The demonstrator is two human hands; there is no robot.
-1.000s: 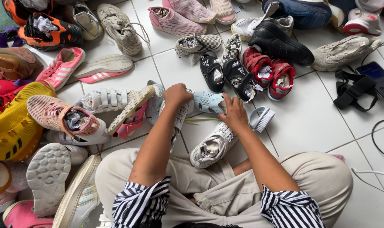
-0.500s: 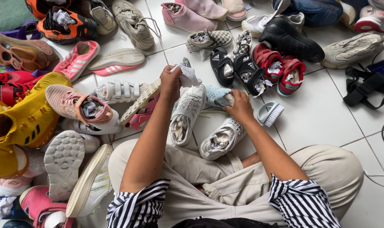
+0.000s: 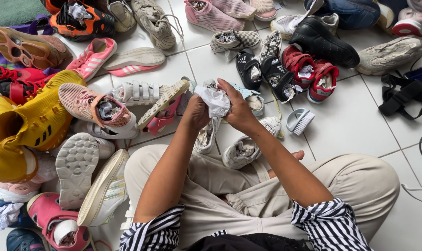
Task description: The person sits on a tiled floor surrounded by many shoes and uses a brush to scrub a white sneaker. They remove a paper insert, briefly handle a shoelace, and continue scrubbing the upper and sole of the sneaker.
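Your left hand point(image 3: 195, 113) and right hand point(image 3: 239, 108) both close their fingers on a crumpled paper wad point(image 3: 215, 100), held above a white shoe point(image 3: 206, 135) in front of your knees. Shoes crowd the left edge. The open room is the bare tile point(image 3: 355, 128) right of the brush point(image 3: 299, 121).

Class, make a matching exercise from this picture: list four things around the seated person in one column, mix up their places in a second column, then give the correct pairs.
Things:
1. crumpled white paper wad
2. pale blue scrubbing brush
3. big yellow knit shoe
4. black leather shoe

Places:
A. far left of the floor
B. held between the left hand and right hand
C. top right, behind red sandals
D. on a tile right of the hands

Pairs: 1-B, 2-D, 3-A, 4-C
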